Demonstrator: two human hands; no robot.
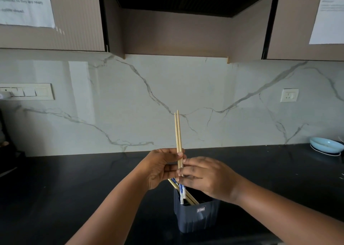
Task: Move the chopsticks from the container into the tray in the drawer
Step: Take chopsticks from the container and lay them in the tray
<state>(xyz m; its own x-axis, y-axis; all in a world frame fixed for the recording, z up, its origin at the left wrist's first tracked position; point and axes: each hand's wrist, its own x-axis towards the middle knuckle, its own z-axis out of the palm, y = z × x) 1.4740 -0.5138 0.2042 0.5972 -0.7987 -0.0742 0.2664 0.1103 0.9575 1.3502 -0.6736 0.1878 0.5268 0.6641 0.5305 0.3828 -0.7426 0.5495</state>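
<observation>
Backsplash (186,99): pale marble with grey veins, behind everything.
Counter (74,179): black, bearing the container and a blue bowl (326,146) far right.
Container (195,215): dark blue, upright, directly below both hands; more chopsticks (181,192), some blue-patterned, lean in it toward the left.
Left hand (160,167): fingers curled round the raised pair, thumb pressing its front.
Right hand (202,175): fingertips meet the pair just beneath the left thumb; whether they pinch it, I cannot tell.
Raised pair (178,131): two plain wooden chopsticks, near upright, side by side, tips above the hands, over the container.
</observation>
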